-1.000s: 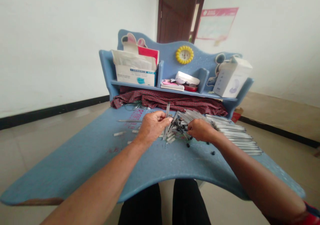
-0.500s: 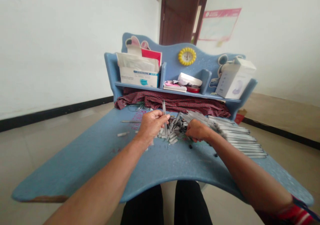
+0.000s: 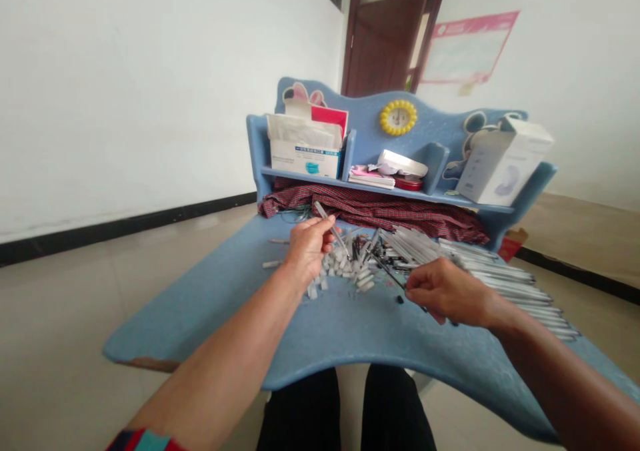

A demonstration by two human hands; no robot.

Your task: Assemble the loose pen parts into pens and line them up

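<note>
My left hand (image 3: 309,245) pinches a clear pen barrel (image 3: 329,225) and holds it tilted above a heap of small white pen parts (image 3: 344,269) on the blue desk (image 3: 325,331). My right hand (image 3: 447,293) is closed in a pinch on a thin dark pen refill (image 3: 390,273) that slants up to the left, pulled back toward me from the heap. A long row of clear pen barrels (image 3: 500,279) lies to the right of both hands. A few small black caps (image 3: 400,299) lie loose near my right hand.
The desk's back shelf (image 3: 380,187) carries a box of masks (image 3: 304,151), flat pink items, a white box (image 3: 503,164) and a small yellow clock (image 3: 398,117). A red checked cloth (image 3: 380,209) lies under the shelf. My dark-trousered legs (image 3: 345,411) are under the desk's front edge.
My right hand has drawn back from the heap toward me, now with a thin refill in its pinch. The barrel in my left hand has tipped to the left. The camera has swung left.
</note>
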